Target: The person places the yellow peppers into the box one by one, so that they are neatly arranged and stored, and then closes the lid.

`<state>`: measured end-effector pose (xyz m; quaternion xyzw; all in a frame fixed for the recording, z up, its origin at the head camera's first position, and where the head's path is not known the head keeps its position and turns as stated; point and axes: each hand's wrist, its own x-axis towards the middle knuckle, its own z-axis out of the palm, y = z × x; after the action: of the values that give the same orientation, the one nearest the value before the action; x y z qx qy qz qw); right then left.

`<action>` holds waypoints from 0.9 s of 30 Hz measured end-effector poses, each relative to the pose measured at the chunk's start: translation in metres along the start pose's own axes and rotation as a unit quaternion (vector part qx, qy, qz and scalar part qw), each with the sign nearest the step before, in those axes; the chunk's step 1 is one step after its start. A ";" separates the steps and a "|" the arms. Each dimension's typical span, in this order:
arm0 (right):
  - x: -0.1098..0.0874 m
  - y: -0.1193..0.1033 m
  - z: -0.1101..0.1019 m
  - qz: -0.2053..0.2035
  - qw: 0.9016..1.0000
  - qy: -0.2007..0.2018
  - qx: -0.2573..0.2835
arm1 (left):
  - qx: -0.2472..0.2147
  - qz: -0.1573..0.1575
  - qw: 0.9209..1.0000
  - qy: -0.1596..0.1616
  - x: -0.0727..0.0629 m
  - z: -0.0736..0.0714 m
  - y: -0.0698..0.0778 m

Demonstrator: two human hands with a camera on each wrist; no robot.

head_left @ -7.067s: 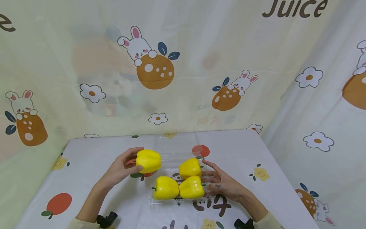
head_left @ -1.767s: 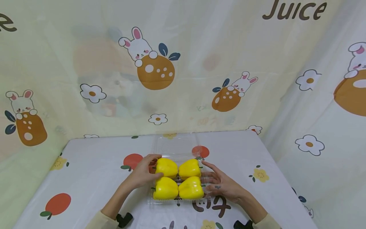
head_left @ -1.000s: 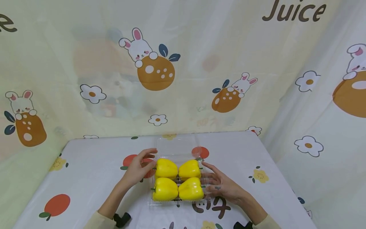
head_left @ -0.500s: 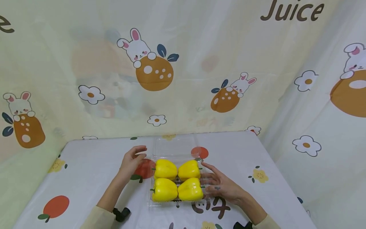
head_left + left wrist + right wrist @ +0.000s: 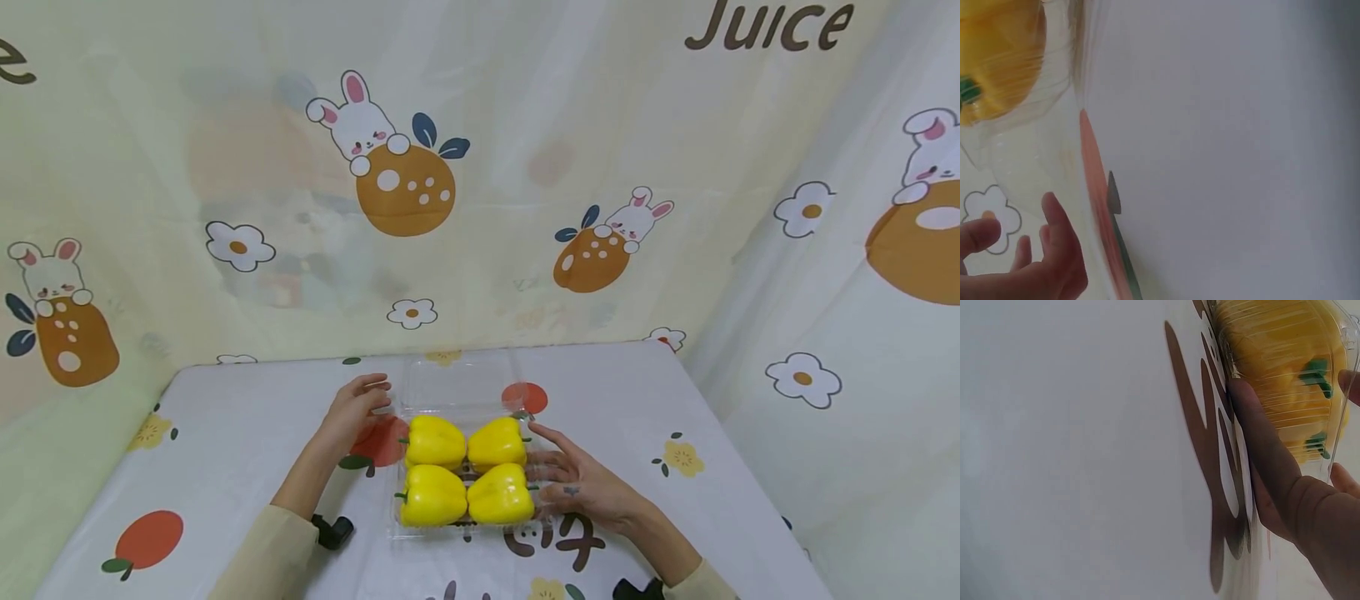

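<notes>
Several yellow bell peppers (image 5: 435, 496) with green stems lie in two rows in a clear plastic clamshell box (image 5: 431, 534). Its transparent lid (image 5: 459, 385) is folded back behind it. My left hand (image 5: 351, 417) hovers by the left edge of the lid, fingers loosely bent and holding nothing. In the left wrist view, this hand (image 5: 1054, 269) is apart from the box. Along the right wall of the box rests my right hand (image 5: 588, 496), fingers spread. The right wrist view shows its thumb (image 5: 1260, 431) against the ribbed wall, with fingertips near the rim.
A white cloth printed with fruit and flowers covers the table (image 5: 225, 467). Behind and at the right hang printed curtains (image 5: 480, 275). A black wrist mount (image 5: 333, 532) sits on the left wrist, another (image 5: 637, 590) on the right.
My left hand set a bell pepper into the back left of the box, let go, drew away leftward and then rose slightly toward the lid. The right hand stayed put.
</notes>
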<state>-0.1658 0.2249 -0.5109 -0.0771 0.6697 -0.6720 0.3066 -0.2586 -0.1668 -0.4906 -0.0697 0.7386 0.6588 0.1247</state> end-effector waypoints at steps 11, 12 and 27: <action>-0.002 0.000 0.000 -0.004 1.000 -0.003 0.000 | -0.028 -0.044 0.998 -0.021 0.014 0.005 0.000; -0.002 0.000 0.000 -0.005 1.000 -0.003 0.000 | -0.030 -0.045 0.998 -0.021 0.015 0.006 0.000; -0.001 0.001 -0.001 -0.007 1.000 -0.003 0.001 | -0.023 -0.063 0.997 -0.033 0.018 0.010 0.001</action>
<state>-0.1649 0.2265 -0.5116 -0.0837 0.6679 -0.6743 0.3038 -0.2756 -0.1560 -0.4955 -0.0972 0.7131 0.6682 0.1885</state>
